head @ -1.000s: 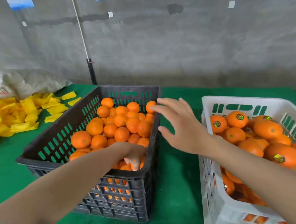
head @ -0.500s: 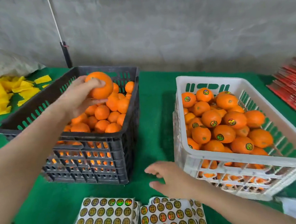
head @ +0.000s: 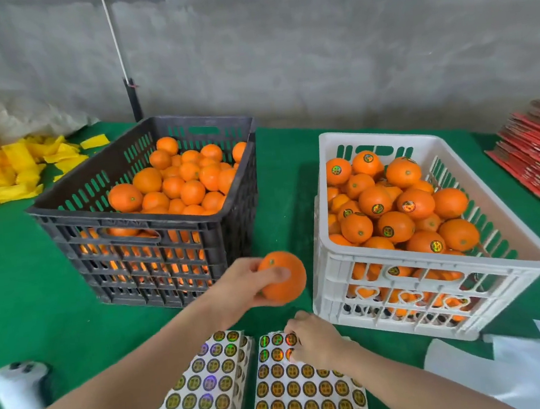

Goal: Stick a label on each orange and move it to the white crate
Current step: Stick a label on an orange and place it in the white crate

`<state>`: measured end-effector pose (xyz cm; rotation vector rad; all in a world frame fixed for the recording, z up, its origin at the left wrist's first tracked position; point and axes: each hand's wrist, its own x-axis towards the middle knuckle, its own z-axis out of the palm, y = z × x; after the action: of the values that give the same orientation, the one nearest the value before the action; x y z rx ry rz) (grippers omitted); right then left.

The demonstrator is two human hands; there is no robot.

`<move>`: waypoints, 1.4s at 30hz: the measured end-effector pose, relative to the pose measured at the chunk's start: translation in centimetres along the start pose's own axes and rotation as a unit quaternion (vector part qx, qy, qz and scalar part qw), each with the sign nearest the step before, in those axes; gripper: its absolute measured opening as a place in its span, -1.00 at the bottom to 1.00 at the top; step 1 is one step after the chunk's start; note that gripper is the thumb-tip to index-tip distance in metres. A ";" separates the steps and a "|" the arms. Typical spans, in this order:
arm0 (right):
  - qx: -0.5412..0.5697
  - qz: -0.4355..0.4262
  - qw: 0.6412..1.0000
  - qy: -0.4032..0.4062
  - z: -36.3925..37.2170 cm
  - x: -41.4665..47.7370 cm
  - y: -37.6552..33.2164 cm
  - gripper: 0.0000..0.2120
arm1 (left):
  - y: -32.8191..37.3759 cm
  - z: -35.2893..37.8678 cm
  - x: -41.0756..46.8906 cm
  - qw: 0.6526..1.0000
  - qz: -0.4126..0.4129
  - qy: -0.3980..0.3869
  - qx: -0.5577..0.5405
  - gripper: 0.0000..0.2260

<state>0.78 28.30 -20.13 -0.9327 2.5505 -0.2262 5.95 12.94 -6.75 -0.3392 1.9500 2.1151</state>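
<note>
Since half a second back: orange (head: 282, 277) carried out of black crate (head: 153, 235), now over the green cloth (head: 23, 294) between the crates, at 9 o'clock of white crate (head: 435, 290). Gripped in left hand (head: 253, 283), thumb across its front, fingers curled behind. Right hand (head: 311, 340) moved onto right label sheet (head: 306, 388), fingertips pinched at a label at its 12 o'clock edge.
</note>
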 end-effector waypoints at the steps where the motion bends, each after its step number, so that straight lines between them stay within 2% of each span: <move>1: 0.012 0.002 1.000 0.010 0.1 -0.3 0.1 -0.61 | -1.1 0.0 0.3 1.000 -0.025 0.012 -0.014 -0.81; 5: 0.081 0.012 0.993 0.084 -0.1 -1.3 0.2 -0.81 | -3.3 -0.3 0.8 0.995 -0.071 0.046 -0.052 -0.68; 9: 0.195 -0.012 0.979 0.064 -2.3 -2.1 0.1 -0.77 | -2.7 -0.7 0.2 0.995 -0.053 -0.004 0.082 -0.32; 11: 0.217 -0.040 0.973 0.063 -3.8 -2.2 -0.2 -0.81 | -2.2 -0.8 0.3 0.988 -0.057 -0.065 0.129 -0.24; 13: 0.236 -0.043 0.967 0.082 -5.3 -2.2 -0.6 -0.79 | -1.8 -0.6 0.4 0.976 -0.059 -0.123 0.169 -0.35; 15: 0.298 -0.052 0.948 0.094 -6.7 -2.8 -0.8 -0.81 | -1.6 -0.3 0.2 0.966 -0.061 -0.165 0.189 -0.56; 17: 0.310 -0.066 0.942 0.114 -7.5 -3.6 -0.5 -0.73 | -1.6 -0.4 0.1 0.967 -0.055 -0.165 0.186 -0.62; 18: 0.295 -0.069 0.945 0.121 -7.8 -4.1 -0.4 -0.76 | -1.8 -0.6 0.0 0.970 -0.047 -0.154 0.182 -0.55; 21: 0.284 -0.092 0.945 0.132 -7.8 -5.5 -0.1 -0.74 | -2.0 -1.7 -0.2 0.978 -0.050 -0.138 0.149 -0.12; 25: 0.283 -0.084 0.939 0.177 -7.1 -6.1 0.7 -0.72 | -2.1 -3.0 -0.4 0.984 -0.051 -0.145 0.095 -0.02; 27: 0.313 -0.057 0.932 0.173 -7.1 -6.1 0.9 -0.75 | -2.2 -3.6 -0.5 0.986 -0.051 -0.148 0.065 0.00; 29: 0.404 -0.009 0.902 0.149 -7.4 -6.0 0.8 -0.77 | -2.2 -4.0 -0.4 0.987 -0.051 -0.153 0.027 0.00; 31: 0.528 0.050 0.840 0.114 -7.5 -5.8 0.5 -0.78 | -2.2 -4.2 -0.4 0.988 -0.046 -0.149 -0.002 0.02; 33: 0.580 0.079 0.803 0.109 -7.5 -5.6 0.2 -0.77 | -2.2 -4.3 -0.3 0.989 -0.040 -0.141 0.001 0.04; 34: 0.571 0.081 0.808 0.124 -7.5 -5.5 0.1 -0.75 | -2.0 -4.3 -0.3 0.989 -0.036 -0.144 0.019 0.05; 37: 0.488 0.054 0.853 0.178 -7.6 -5.4 -0.3 -0.76 | -1.1 -4.0 -0.3 0.981 -0.022 -0.166 0.094 0.04; 42: 0.367 -0.001 0.910 0.192 -8.5 -5.0 -1.1 -0.84 | 0.7 -1.8 0.4 0.972 -0.025 -0.190 0.134 -0.03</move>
<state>1.19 30.77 -10.55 -0.6219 2.4425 -1.3739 5.36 11.12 -6.41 0.0652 1.9333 1.7006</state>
